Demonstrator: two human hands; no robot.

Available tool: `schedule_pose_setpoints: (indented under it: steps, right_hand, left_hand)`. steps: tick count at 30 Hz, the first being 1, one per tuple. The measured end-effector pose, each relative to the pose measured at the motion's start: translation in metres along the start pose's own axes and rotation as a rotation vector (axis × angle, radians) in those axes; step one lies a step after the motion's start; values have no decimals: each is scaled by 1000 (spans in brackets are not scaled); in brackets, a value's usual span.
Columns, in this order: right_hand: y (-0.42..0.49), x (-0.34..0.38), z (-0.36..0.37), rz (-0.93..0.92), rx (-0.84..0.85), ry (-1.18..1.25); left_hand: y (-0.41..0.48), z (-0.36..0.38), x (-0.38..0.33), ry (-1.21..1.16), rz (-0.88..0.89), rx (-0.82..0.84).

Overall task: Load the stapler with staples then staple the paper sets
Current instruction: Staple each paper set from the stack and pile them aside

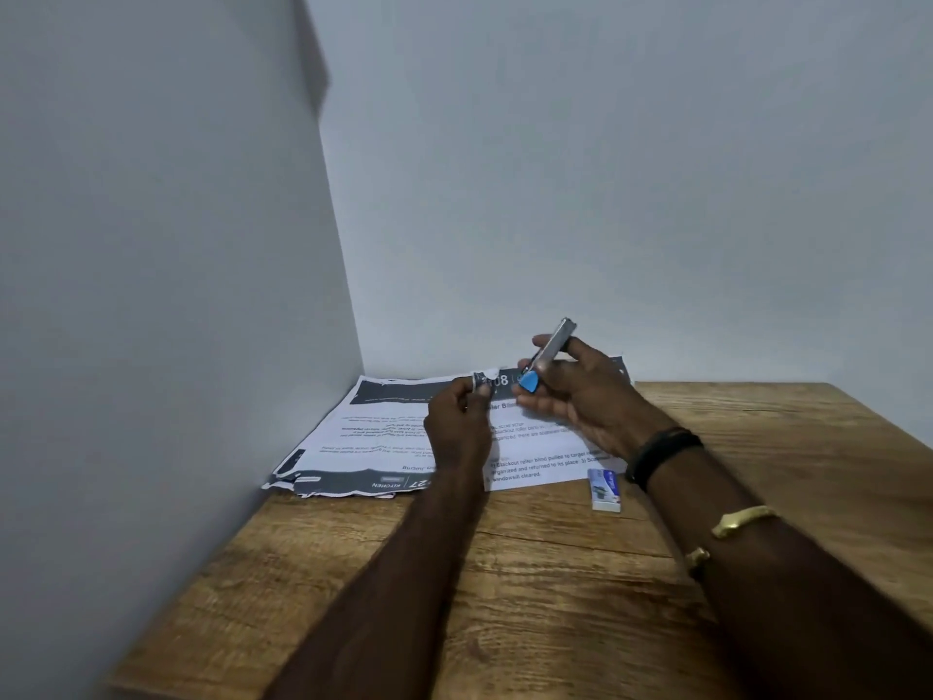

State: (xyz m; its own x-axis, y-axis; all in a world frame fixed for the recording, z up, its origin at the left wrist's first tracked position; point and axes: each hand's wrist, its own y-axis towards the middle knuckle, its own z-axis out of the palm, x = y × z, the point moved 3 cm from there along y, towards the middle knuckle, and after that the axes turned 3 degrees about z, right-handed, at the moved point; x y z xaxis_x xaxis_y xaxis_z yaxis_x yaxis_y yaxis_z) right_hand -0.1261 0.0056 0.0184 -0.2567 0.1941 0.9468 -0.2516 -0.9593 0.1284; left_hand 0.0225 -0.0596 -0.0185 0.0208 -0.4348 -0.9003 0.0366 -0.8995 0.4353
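Blue-tipped stapler (553,346) is gripped in the right hand (575,401), lid tilted up over the papers (394,437), likely so the left hand (457,426), pinching an apparent staple strip (478,381), can load it.

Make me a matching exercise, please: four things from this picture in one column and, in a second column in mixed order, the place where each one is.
Things:
1. stapler
2. small grey piece
3. small box
4. papers

Places:
A. on the table, by the papers' near edge
B. held up in the right hand
C. spread in the table's far left corner
D. pinched in the left hand

Pairs: 1-B; 2-D; 3-A; 4-C
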Motion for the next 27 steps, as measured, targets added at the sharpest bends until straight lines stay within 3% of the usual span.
schedule_pose_setpoints:
  steps: [7,20,27]
  right_hand:
    - [16,12,20,-206,23,-335]
    - [26,2,15,-158,61,-506]
    - [25,8,19,-257,-58,-754]
  left_hand:
    - [7,-3,2,69,73,36]
    - [8,-2,-1,139,191,30]
    - [6,-1,-4,91,154,4]
